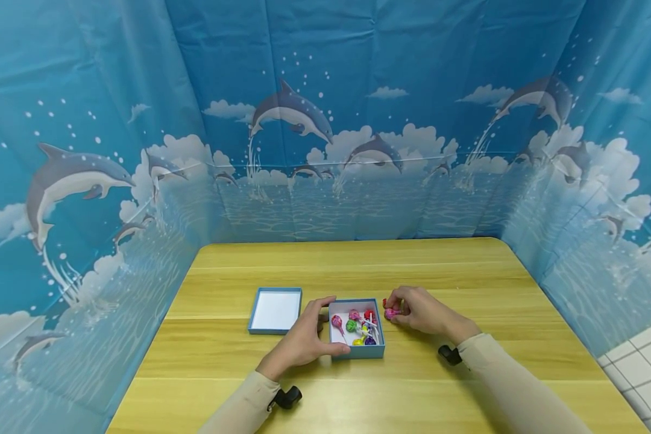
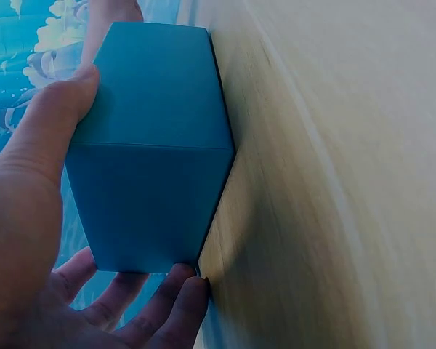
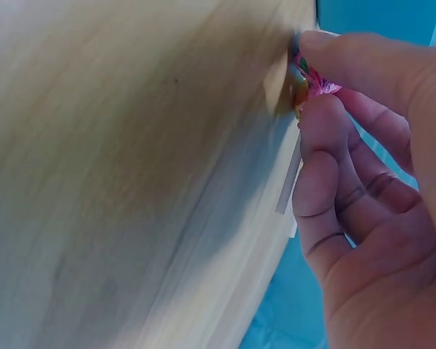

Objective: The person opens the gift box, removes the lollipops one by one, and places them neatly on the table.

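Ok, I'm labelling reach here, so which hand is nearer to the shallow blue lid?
Left. The left hand is just to the right of the lid, gripping the box; the right hand is farther off, past the box, pinching a pink lollipop.

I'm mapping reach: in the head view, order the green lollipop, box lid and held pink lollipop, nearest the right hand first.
1. Pink lollipop, in the right hand.
2. Green lollipop, left, inside the box.
3. Box lid, farthest left.
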A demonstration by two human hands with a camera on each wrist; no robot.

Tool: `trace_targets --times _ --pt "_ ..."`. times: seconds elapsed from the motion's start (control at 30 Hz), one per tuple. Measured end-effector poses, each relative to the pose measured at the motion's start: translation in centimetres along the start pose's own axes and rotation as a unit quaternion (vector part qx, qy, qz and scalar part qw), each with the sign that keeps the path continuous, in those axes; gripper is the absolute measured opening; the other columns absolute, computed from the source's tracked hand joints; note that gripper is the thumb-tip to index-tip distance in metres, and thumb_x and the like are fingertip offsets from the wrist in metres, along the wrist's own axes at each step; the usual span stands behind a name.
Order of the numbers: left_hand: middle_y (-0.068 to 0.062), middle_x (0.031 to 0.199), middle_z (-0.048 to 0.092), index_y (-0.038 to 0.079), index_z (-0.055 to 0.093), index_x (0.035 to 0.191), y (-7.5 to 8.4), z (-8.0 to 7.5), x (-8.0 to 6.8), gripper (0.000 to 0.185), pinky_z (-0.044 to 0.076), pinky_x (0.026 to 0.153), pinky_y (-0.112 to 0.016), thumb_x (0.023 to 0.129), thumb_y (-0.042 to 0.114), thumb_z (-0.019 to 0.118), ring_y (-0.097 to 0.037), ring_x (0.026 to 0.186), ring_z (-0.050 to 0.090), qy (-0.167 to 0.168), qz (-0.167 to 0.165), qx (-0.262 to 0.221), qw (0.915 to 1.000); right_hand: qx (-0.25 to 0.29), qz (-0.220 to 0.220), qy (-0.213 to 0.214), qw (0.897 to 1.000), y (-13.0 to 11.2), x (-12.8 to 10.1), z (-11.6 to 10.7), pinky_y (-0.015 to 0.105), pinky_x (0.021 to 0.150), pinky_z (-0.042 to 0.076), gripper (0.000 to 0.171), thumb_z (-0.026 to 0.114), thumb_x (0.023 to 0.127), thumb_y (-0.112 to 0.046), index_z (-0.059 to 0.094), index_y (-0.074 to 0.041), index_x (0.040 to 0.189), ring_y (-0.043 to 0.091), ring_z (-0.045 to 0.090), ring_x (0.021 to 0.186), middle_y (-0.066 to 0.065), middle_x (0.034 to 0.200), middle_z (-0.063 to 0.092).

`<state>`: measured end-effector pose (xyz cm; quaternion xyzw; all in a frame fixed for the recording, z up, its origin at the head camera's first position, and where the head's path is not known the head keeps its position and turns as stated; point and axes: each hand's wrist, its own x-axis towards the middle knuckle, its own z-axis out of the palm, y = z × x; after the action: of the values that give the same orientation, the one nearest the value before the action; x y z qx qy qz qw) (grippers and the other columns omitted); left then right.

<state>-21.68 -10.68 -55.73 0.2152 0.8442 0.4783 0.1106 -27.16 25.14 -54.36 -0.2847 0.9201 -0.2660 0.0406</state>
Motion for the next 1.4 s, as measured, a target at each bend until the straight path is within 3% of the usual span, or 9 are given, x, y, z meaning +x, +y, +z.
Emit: trace_targets --times 0.93,1.4 --pt "-0.017 0.177 0.046 0.016 0.033 0.183 0.1 0.0 -0.1 0.118 0.055 0.129 -0.053 0.092 0.042 0.103 -0.037 0.154 0.063 0.001 0.0 -0.001 1.0 0.01 0.002 0.009 1.0 -0.7 -0.7 -0.7 0.025 0.074 0.058 0.016 0.089 0.105 -0.015 0.079 -0.014 0.117 0.002 0.063 0.082 -0.003 0.108 0.077" --pt "-0.014 0.184 0.04 0.017 0.032 0.183 0.8 -0.3 0.0 0.121 0.047 0.135 -0.062 0.091 0.06 0.099 -0.036 0.163 0.053 -0.002 0.002 0.085 0.9964 -0.006 -0.037 0.046 0.998 -2.6 -0.2 -1.2 0.023 0.07 0.054 0.016 0.088 0.105 -0.008 0.08 -0.01 0.12 0.0 0.057 0.079 0.009 0.115 0.081"
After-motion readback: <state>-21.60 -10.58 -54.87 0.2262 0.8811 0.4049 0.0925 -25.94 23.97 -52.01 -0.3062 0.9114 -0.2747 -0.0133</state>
